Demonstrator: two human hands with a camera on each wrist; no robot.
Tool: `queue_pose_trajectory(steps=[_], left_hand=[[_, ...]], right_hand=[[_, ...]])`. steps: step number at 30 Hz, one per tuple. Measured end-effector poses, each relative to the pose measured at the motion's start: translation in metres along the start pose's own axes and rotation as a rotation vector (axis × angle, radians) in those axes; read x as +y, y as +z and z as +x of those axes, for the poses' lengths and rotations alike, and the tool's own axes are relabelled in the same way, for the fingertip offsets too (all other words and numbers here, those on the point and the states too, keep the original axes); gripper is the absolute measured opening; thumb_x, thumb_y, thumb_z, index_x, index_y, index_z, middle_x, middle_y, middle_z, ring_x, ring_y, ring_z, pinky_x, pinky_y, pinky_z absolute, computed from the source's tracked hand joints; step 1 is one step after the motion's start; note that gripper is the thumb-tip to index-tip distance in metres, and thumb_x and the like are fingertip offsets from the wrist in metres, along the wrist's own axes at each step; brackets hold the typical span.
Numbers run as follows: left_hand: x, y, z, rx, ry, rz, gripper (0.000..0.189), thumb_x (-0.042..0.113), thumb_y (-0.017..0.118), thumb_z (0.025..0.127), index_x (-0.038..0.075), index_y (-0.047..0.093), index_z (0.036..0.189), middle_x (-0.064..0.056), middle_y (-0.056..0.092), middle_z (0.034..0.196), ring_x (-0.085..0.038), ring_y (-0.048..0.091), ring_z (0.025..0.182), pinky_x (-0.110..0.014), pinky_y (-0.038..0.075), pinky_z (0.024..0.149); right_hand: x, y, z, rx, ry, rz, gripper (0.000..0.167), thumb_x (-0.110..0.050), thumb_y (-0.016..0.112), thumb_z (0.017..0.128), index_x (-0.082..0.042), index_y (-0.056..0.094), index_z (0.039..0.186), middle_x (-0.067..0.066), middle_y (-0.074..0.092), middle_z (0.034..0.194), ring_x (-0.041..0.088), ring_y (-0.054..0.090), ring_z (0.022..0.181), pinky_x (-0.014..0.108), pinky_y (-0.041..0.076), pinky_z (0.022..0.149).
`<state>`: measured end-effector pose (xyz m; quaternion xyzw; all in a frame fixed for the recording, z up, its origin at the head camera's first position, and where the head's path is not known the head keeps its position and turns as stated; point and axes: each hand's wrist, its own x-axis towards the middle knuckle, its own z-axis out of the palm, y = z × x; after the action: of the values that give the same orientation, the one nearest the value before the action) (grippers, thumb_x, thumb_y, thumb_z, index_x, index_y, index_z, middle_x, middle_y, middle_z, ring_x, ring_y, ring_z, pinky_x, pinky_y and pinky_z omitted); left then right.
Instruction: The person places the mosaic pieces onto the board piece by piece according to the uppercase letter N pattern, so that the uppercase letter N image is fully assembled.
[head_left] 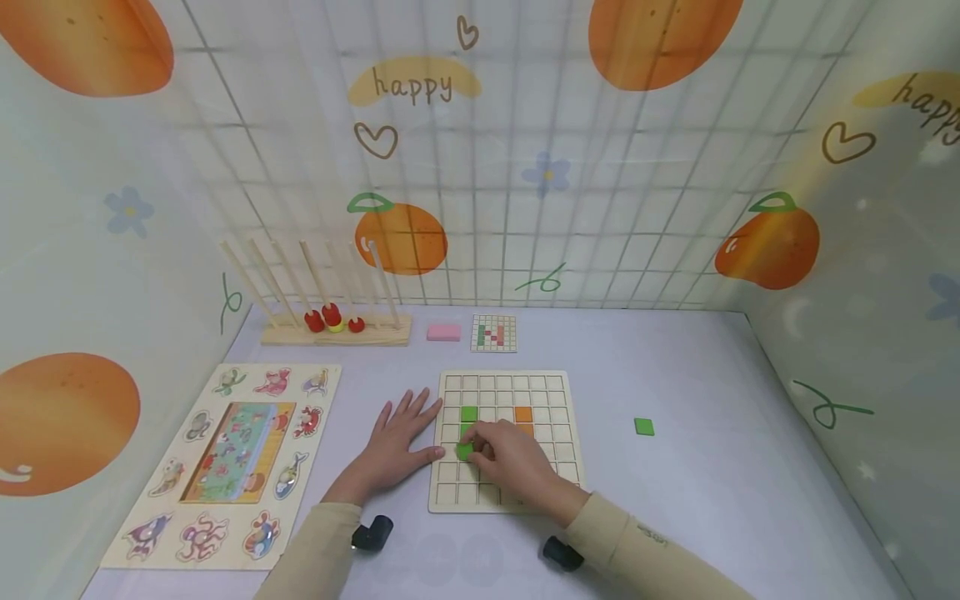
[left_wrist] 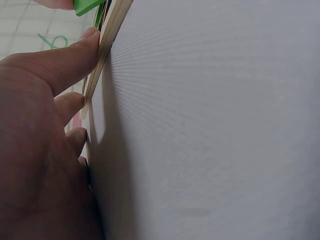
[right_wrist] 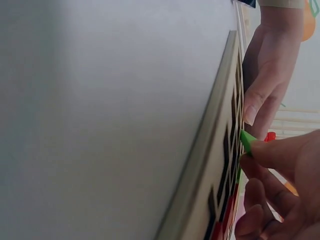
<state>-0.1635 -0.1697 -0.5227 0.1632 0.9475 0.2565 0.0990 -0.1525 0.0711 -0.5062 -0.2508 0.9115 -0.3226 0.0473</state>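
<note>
My right hand [head_left: 517, 462] pinches a small green square tile [head_left: 465, 452] between thumb and fingertips over the left part of a wooden grid board [head_left: 573, 467]. In the right wrist view the tile [right_wrist: 247, 142] is tilted, one corner at the board's surface. Just beyond it, green tiles [head_left: 468, 413] sit in the grid's cells, and orange tiles [head_left: 523, 414] lie farther right. Fingers spread, my left hand [head_left: 397, 450] rests on the table, its thumb and fingertips against the board's left edge. My right hand hides part of the grid; red tiles [right_wrist: 229, 212] show in the right wrist view.
A loose green tile [head_left: 644, 427] lies right of the board. Behind stand a pattern card [head_left: 494, 333], a pink block [head_left: 444, 332] and a pegged bead rack [head_left: 337, 336]. A sea-animal puzzle board [head_left: 168, 533] lies at left. Patterned curtains surround the table.
</note>
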Motion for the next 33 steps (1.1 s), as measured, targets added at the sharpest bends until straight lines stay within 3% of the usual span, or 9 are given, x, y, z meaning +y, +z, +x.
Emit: queue_pose_trajectory(steps=[6, 15, 33], left_hand=[[0.0004, -0.0004, -0.0002, 0.009, 0.004, 0.005, 0.08, 0.053, 0.065, 0.095, 0.022, 0.032, 0.161, -0.005, 0.015, 0.17, -0.031, 0.002, 0.157, -0.057, -0.004, 0.124], [0.002, -0.0008, -0.0006, 0.008, 0.001, -0.003, 0.079, 0.051, 0.066, 0.095, 0.02, 0.033, 0.161, -0.007, 0.017, 0.17, -0.033, 0.003, 0.157, -0.058, -0.004, 0.124], [0.0013, 0.0, 0.0013, -0.007, -0.002, 0.016, 0.079, 0.052, 0.064, 0.096, 0.021, 0.032, 0.161, -0.006, 0.014, 0.17, -0.032, 0.001, 0.157, -0.057, -0.004, 0.124]], right_hand=[[-0.0024, -0.0003, -0.0001, 0.016, -0.009, -0.034, 0.016, -0.016, 0.078, 0.091, -0.023, 0.072, 0.104, -0.015, 0.06, 0.084, 0.007, 0.05, 0.077, 0.021, 0.045, 0.064], [-0.0033, 0.0013, -0.0001, 0.05, -0.033, -0.135, 0.019, -0.017, 0.081, 0.087, -0.021, 0.073, 0.103, -0.01, 0.066, 0.104, 0.01, 0.059, 0.098, 0.027, 0.055, 0.083], [-0.0012, 0.0026, 0.0008, 0.031, -0.045, -0.228, 0.02, -0.023, 0.08, 0.089, -0.022, 0.081, 0.109, -0.01, 0.067, 0.104, 0.007, 0.053, 0.086, 0.018, 0.049, 0.067]])
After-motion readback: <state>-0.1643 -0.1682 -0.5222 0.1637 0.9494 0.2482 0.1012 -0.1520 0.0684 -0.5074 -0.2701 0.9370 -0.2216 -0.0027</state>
